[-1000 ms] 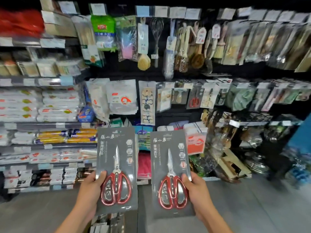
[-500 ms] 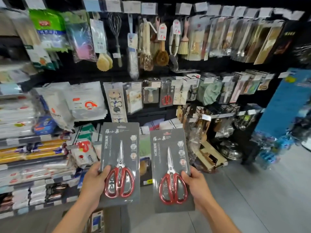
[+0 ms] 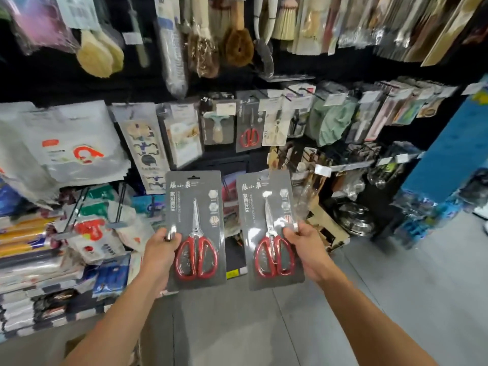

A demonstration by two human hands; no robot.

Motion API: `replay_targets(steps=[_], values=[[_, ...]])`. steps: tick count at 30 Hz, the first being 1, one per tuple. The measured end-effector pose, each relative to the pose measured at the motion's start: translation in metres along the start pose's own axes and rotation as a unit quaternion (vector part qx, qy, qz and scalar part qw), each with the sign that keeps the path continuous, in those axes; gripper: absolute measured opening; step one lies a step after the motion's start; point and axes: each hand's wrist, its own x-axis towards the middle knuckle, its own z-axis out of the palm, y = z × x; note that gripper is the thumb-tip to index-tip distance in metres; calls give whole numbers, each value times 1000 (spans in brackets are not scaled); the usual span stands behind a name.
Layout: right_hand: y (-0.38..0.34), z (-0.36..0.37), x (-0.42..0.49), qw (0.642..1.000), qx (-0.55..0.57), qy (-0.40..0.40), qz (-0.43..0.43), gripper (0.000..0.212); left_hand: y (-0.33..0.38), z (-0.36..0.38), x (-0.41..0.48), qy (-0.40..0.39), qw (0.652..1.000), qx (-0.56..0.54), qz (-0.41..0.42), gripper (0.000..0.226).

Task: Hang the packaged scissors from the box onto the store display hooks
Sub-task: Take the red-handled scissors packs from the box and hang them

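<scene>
Shelving at far left is carrying white bag packs (image 3: 71, 143) above stacked foil rolls (image 3: 23, 233). Left hand (image 3: 161, 249) is gripping the left scissors pack (image 3: 195, 231) at its left edge, with the thumb lying on the front beside the red handles. Right scissors pack (image 3: 269, 231) is hanging just beside it, apart, with the right hand (image 3: 306, 247) pinching its right edge. Both packs are being held in the air before the display, over the grey floor (image 3: 396, 286).

Behind and above the gap between them, a matching hung scissors pack (image 3: 249, 122) is showing in the middle hook row, with scrub brushes (image 3: 237, 46) dangling higher up. Right of the hands, a cardboard box (image 3: 327, 228), a steel lid (image 3: 353, 217) and a blue panel (image 3: 449, 154) are standing.

Long axis of each held pack is running near vertical, blades pointing up and handles down. Left pack is sitting almost upright; right pack is leaning its top slightly left.
</scene>
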Motion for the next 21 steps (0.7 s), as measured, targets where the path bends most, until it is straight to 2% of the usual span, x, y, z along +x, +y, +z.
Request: replay_targets(steps=[2, 9, 12, 15, 21], values=[[-10, -4, 32, 1000, -1, 20, 4, 12, 15, 16, 17, -7, 1000, 4, -5, 8], [-32, -7, 142, 995, -22, 99, 19, 13, 47, 76, 70, 3, 999, -34, -24, 21], [-40, -10, 187, 994, -32, 103, 21, 13, 54, 96, 87, 21, 999, -33, -19, 19], [-47, -13, 230, 994, -45, 99, 6, 26, 63, 116, 105, 35, 999, -25, -11, 20], [-61, -21, 308, 999, -32, 43, 6, 28, 72, 159, 137, 75, 996, -39, -3, 12]])
